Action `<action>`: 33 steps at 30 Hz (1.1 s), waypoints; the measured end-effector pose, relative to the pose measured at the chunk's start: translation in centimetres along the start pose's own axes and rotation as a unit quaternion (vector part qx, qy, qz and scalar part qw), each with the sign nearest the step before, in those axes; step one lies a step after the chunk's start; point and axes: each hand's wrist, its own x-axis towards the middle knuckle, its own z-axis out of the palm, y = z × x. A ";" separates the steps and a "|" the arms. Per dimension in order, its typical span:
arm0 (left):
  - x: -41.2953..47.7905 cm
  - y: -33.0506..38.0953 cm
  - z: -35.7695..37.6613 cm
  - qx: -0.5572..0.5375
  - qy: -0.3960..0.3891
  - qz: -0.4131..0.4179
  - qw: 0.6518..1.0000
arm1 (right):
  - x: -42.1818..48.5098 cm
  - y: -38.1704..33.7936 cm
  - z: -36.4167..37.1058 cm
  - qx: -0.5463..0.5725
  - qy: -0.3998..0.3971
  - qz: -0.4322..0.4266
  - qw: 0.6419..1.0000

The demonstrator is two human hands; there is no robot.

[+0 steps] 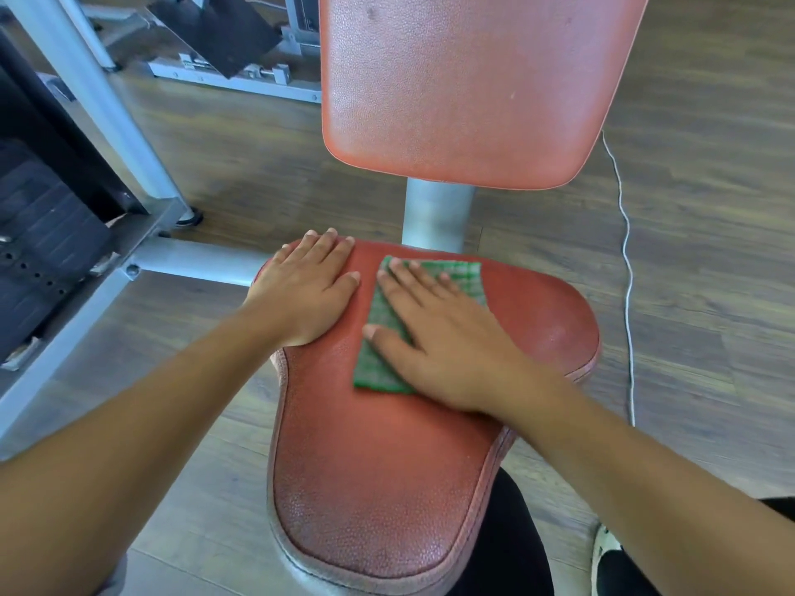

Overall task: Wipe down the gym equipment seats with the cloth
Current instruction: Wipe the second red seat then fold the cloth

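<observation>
A red padded seat (383, 479) fills the middle of the view, with its red backrest (464, 83) standing behind it on a grey post (436, 217). A green checked cloth (380, 320) lies flat on the back part of the seat. My right hand (443, 337) presses on the cloth with straight, spread fingers. My left hand (309, 286) rests flat on the seat's back left corner, beside the cloth and apart from it.
Grey steel frame bars (86, 290) and a black weight stack (38, 238) stand to the left. More grey machine parts (236, 75) sit at the back. A white cable (628, 260) runs over the wooden floor at the right. My dark trouser leg (507, 552) is beside the seat's front.
</observation>
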 end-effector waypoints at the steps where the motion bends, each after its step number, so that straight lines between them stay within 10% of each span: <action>1: 0.0 0.0 0.0 -0.003 0.004 0.002 1.000 | -1.3 -0.7 0.0 0.004 0.013 -0.022 1.000; 14: -2.6 1.2 -0.6 -0.122 0.103 0.002 0.987 | -2.6 1.2 -0.8 -0.026 0.001 0.121 0.992; 22: -7.6 1.2 0.2 -0.184 0.063 0.046 0.980 | -8.1 -4.7 0.7 0.025 0.051 0.024 0.998; 33: -8.7 2.0 0.4 -0.139 0.020 0.038 0.989 | -2.7 -0.1 -0.1 -0.035 0.033 0.136 0.990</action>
